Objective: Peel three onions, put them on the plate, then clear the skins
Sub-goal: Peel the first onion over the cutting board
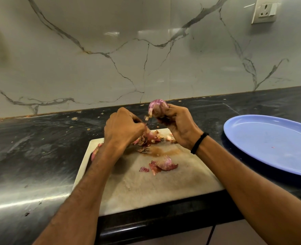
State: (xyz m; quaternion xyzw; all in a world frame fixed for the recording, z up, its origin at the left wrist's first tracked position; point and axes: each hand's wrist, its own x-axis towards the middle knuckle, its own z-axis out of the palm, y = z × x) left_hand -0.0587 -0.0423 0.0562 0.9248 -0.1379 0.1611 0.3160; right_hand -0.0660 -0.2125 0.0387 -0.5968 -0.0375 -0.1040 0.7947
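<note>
We see the right hand [177, 124] raised over the far edge of the board [146, 191], its fingers curled tight round an onion [157, 108]. The onion's axis is tilted, with its ragged tail end pointing down and left, toward the left hand [124, 128]. That hand is just beside it, with its fingers bunched together; its fingertips are hidden, so we cannot tell whether they pinch a strip of skin. A second onion [95, 150] lies at the board's left edge, partly under the left forearm. Skins [164, 164] lie mid-board, with more scraps [147, 139] near the far edge. The board sits at the bench's [40, 138] near edge. The plate [269, 144] is on the bench to the board's right.
</note>
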